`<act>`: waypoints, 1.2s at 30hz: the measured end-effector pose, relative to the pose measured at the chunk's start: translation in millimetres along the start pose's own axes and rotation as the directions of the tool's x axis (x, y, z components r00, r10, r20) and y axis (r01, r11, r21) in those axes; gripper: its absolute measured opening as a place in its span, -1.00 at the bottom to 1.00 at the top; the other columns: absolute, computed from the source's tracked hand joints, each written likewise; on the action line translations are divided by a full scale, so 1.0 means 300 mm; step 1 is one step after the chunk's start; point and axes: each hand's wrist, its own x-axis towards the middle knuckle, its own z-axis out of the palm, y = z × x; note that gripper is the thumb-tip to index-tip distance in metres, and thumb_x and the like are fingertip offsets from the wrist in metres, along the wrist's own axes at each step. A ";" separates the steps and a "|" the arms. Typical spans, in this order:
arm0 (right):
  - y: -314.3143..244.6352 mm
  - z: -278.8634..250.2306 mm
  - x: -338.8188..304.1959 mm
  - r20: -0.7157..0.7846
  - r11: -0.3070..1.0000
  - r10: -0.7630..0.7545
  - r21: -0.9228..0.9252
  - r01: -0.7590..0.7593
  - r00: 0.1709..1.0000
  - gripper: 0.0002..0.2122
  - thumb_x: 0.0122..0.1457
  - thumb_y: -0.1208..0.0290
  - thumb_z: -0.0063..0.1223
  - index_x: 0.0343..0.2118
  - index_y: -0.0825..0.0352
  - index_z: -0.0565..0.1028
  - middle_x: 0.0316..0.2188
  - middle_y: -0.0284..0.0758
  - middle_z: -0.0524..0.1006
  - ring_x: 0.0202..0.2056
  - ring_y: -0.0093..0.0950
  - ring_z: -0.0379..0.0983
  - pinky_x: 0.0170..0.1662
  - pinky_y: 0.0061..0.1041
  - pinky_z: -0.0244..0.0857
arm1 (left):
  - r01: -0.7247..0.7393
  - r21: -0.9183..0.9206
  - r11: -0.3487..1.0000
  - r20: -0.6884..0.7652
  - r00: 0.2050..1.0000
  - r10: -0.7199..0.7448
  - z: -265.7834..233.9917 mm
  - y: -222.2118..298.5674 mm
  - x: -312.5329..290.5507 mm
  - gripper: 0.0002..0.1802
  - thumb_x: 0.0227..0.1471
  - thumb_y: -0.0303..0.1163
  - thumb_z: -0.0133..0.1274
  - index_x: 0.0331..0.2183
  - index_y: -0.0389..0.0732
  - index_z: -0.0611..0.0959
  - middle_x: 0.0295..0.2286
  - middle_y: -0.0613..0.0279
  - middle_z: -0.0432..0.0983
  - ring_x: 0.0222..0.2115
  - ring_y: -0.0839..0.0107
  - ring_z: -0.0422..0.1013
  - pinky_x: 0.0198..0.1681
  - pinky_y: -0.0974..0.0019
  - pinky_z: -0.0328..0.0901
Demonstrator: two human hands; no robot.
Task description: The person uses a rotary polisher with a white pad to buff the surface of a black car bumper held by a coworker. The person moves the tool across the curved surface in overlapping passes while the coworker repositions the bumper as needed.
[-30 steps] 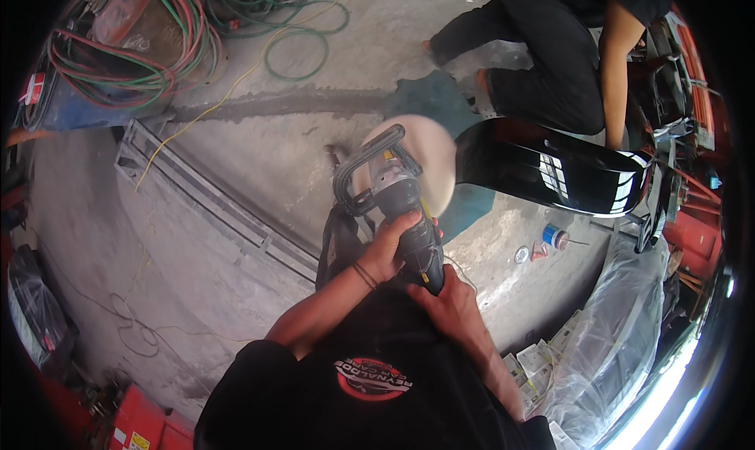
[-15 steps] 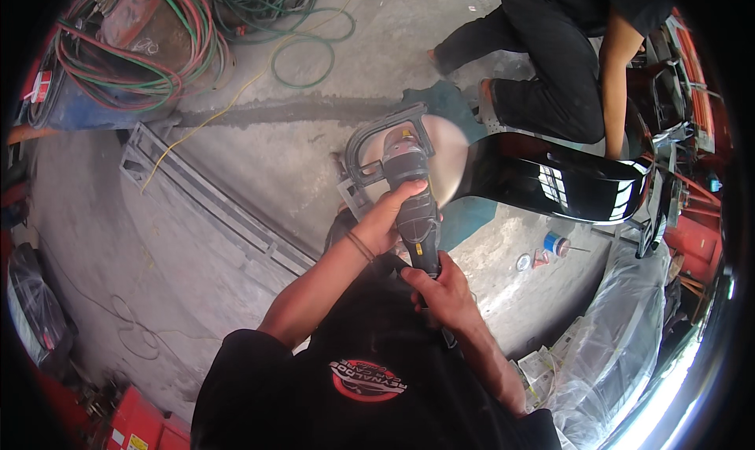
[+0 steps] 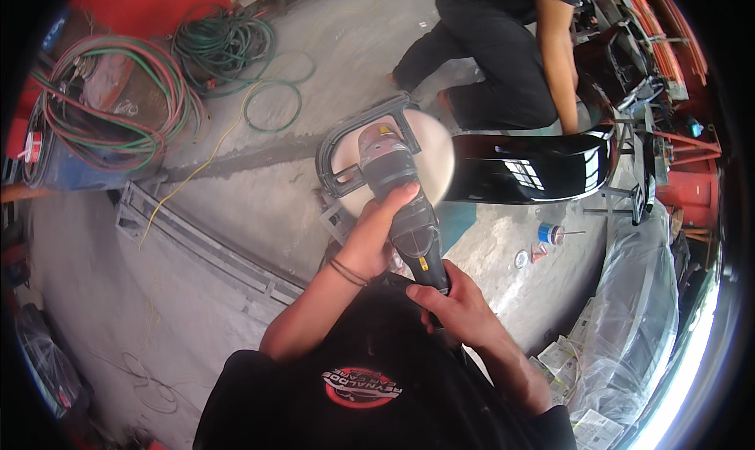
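A dark rotary polisher (image 3: 399, 184) with a wide, pale round pad (image 3: 436, 153) is held out before me. My left hand (image 3: 377, 228) is closed around its body, the thumb lying across the top. My right hand (image 3: 458, 302) is wrapped around the rear grip. A D-shaped black handle (image 3: 336, 147) arches over the front of the tool. The pad overlaps the near-left end of a glossy black curved car panel (image 3: 543, 169); whether they touch is hard to tell. Part of the panel lies behind the pad.
Across from me a person in black (image 3: 503, 57) kneels, one arm reaching down to the panel's far side. Coiled hoses (image 3: 118, 108) hang at the upper left. A long grey metal frame (image 3: 212, 241) lies on the floor. A blue can (image 3: 550, 234) stands near plastic-wrapped parts (image 3: 633, 293).
My view has swung, so the surroundings sit farther left. The polisher and pad have shifted slightly left, with both hands still gripping it. The other person still reaches toward the panel.
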 end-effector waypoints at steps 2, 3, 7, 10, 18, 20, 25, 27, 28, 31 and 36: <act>-0.023 -0.017 -0.034 0.020 0.998 -0.019 0.058 0.018 1.000 -0.55 0.30 0.14 0.31 -0.01 0.42 0.43 -0.45 -0.38 0.54 -0.51 -0.58 0.51 -0.43 -0.49 0.43 | -0.048 0.037 0.998 0.019 0.999 0.047 0.031 -0.001 -0.005 -0.45 0.29 -0.01 0.21 0.03 -0.28 0.56 -0.16 0.03 0.63 -0.15 0.18 0.65 -0.04 0.10 0.57; -0.031 -0.028 -0.050 0.031 0.996 -0.029 0.086 0.027 0.999 -0.55 0.31 0.14 0.30 0.00 0.42 0.43 -0.43 -0.38 0.53 -0.51 -0.59 0.51 -0.43 -0.49 0.43 | -0.073 0.054 0.996 0.028 0.997 0.072 0.048 -0.002 -0.007 -0.45 0.29 -0.01 0.21 0.03 -0.29 0.57 -0.15 0.03 0.63 -0.14 0.19 0.64 -0.04 0.10 0.57; -0.038 -0.080 -0.112 0.057 0.981 -0.033 0.191 0.022 0.998 -0.57 0.32 0.17 0.29 0.02 0.40 0.43 -0.39 -0.39 0.50 -0.47 -0.59 0.50 -0.42 -0.49 0.43 | -0.126 0.058 0.990 0.112 0.987 0.119 0.152 0.009 -0.043 -0.49 0.30 -0.08 0.21 0.03 -0.32 0.57 -0.16 0.05 0.64 -0.12 0.20 0.64 -0.03 0.12 0.56; -0.042 -0.126 -0.156 0.061 0.964 -0.062 0.261 0.044 0.996 -0.59 0.33 0.20 0.27 0.03 0.40 0.43 -0.38 -0.39 0.49 -0.46 -0.59 0.50 -0.41 -0.49 0.44 | -0.176 0.046 0.983 0.151 0.974 0.167 0.231 -0.005 -0.050 -0.51 0.29 -0.14 0.23 0.03 -0.33 0.57 -0.16 0.06 0.64 -0.11 0.23 0.64 -0.01 0.15 0.56; 0.023 -0.271 -0.281 -0.054 0.936 -0.108 0.330 0.120 0.993 -0.67 0.34 0.30 0.25 0.01 0.39 0.43 -0.38 -0.39 0.49 -0.50 -0.56 0.50 -0.46 -0.50 0.43 | -0.161 0.061 0.985 0.265 0.954 0.140 0.407 -0.131 0.012 -0.52 0.27 -0.16 0.26 0.05 -0.26 0.55 -0.15 0.10 0.65 -0.14 0.33 0.63 -0.02 0.22 0.52; 0.041 -0.296 -0.315 -0.114 0.925 -0.107 0.353 0.141 0.988 -0.67 0.32 0.32 0.27 -0.02 0.39 0.43 -0.41 -0.39 0.48 -0.52 -0.55 0.50 -0.47 -0.51 0.42 | -0.123 0.038 0.992 0.321 0.941 0.104 0.463 -0.153 0.028 -0.55 0.25 -0.22 0.30 0.03 -0.23 0.55 -0.19 0.22 0.60 -0.20 0.45 0.59 -0.11 0.28 0.50; 0.099 -0.343 -0.383 -0.286 0.900 -0.119 0.374 0.225 0.951 -0.60 0.28 0.29 0.33 0.01 0.42 0.43 -0.41 -0.37 0.50 -0.55 -0.54 0.51 -0.50 -0.51 0.44 | -0.144 0.044 0.989 0.420 0.900 0.112 0.600 -0.198 0.066 -0.54 0.22 -0.23 0.35 0.00 -0.23 0.54 -0.22 0.30 0.57 -0.23 0.54 0.54 -0.16 0.34 0.46; 0.113 -0.348 -0.395 -0.323 0.882 -0.137 0.391 0.264 0.937 -0.58 0.28 0.29 0.33 0.03 0.43 0.43 -0.40 -0.36 0.50 -0.55 -0.54 0.52 -0.51 -0.50 0.45 | -0.123 0.049 0.991 0.475 0.876 0.085 0.629 -0.197 0.075 -0.53 0.20 -0.24 0.36 0.01 -0.23 0.54 -0.20 0.30 0.56 -0.22 0.54 0.52 -0.14 0.34 0.45; 0.121 -0.345 -0.398 -0.341 0.873 -0.140 0.400 0.279 0.930 -0.56 0.29 0.30 0.33 0.06 0.45 0.43 -0.41 -0.36 0.51 -0.55 -0.54 0.52 -0.51 -0.49 0.45 | -0.117 0.046 0.992 0.482 0.873 0.080 0.639 -0.200 0.074 -0.53 0.20 -0.24 0.37 0.01 -0.23 0.54 -0.20 0.30 0.56 -0.22 0.54 0.52 -0.14 0.34 0.45; 0.123 -0.322 -0.404 -0.333 0.866 -0.135 0.418 0.275 0.933 -0.58 0.29 0.31 0.32 0.06 0.44 0.43 -0.42 -0.36 0.51 -0.54 -0.54 0.52 -0.50 -0.49 0.45 | -0.127 0.056 0.990 0.466 0.881 0.086 0.624 -0.204 0.066 -0.51 0.19 -0.25 0.37 0.03 -0.23 0.54 -0.17 0.29 0.55 -0.20 0.53 0.51 -0.12 0.33 0.44; 0.102 -0.274 -0.375 -0.203 0.927 -0.100 0.337 0.165 0.974 -0.60 0.32 0.30 0.30 0.06 0.43 0.42 -0.42 -0.37 0.52 -0.52 -0.57 0.51 -0.44 -0.52 0.44 | -0.182 0.134 0.974 0.386 0.915 0.117 0.493 -0.195 0.018 -0.51 0.29 -0.20 0.22 0.09 -0.27 0.50 -0.15 0.11 0.61 -0.15 0.34 0.62 -0.04 0.18 0.54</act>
